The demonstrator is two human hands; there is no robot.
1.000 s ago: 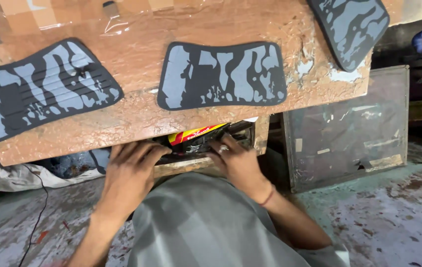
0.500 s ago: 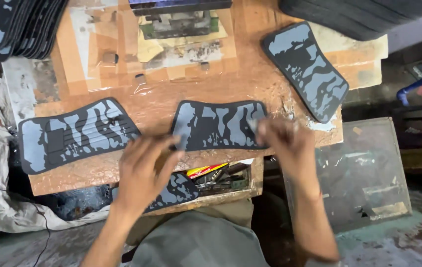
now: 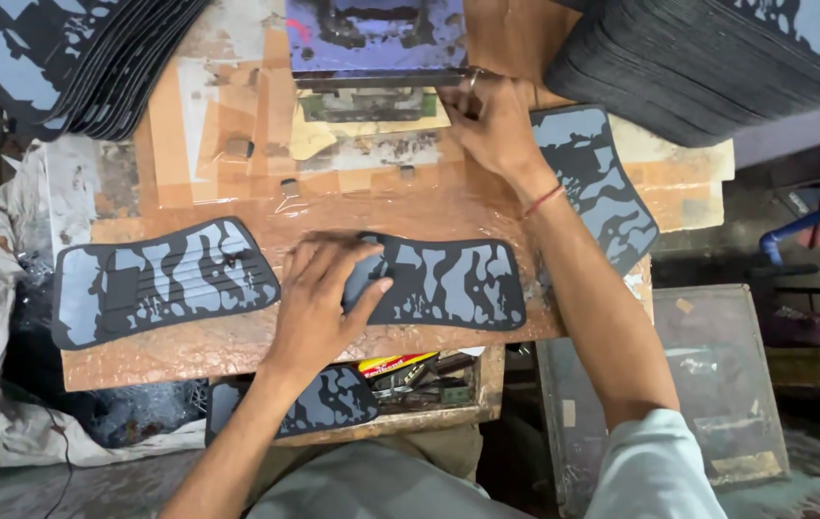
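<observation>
My left hand (image 3: pixel 319 308) lies flat, grip wide, fingers spread on the left end of the middle camo pad (image 3: pixel 444 284) on the desk (image 3: pixel 237 207). Pad sits just right of that grip, nothing pinched. To do this well: keep palm pressure even, pad flat, edges square w/ the desk front. My right hand (image 3: pixel 492 120) is up at the dark printing frame (image 3: pixel 376 43), fingers curled on its lower right corner; grip prob. closed on the edge, can't tell for sure. Big stacks of dark pads (image 3: pixel 718 67) lie right of that grip. Below my left grip, a small yellow-red packet (image 3: pixel 396 364) lies in the tray under the desk.
</observation>
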